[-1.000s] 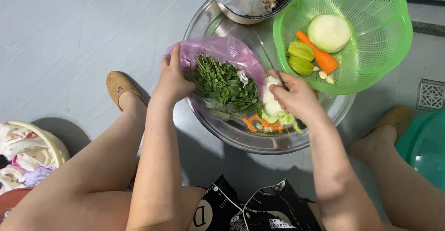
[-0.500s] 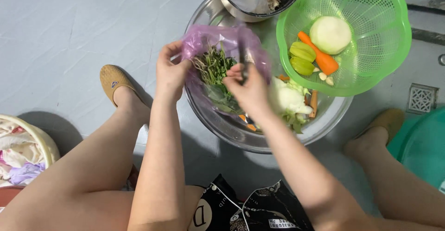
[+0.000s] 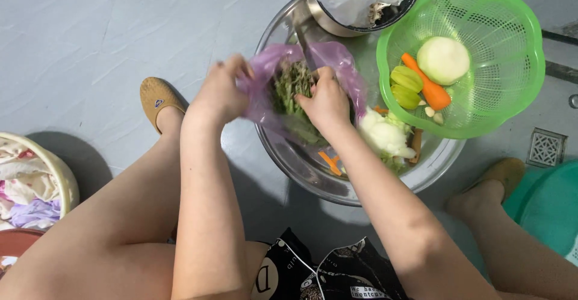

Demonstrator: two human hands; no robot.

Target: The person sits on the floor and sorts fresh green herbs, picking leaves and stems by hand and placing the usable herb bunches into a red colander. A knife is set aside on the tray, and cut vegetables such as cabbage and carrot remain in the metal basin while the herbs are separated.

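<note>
While the left hand pinches the edge of a thin translucent purple plastic bag over the wide stainless steel basin, the right hand closes on the bag's other side, against the bundle of dark green leafy stalks inside it. In the basin beside the bag lie a pale cauliflower piece and orange carrot strips. A bright green round plastic colander overlaps the basin's far rim, holding a carrot, a peeled white round vegetable and green pieces.
</note>
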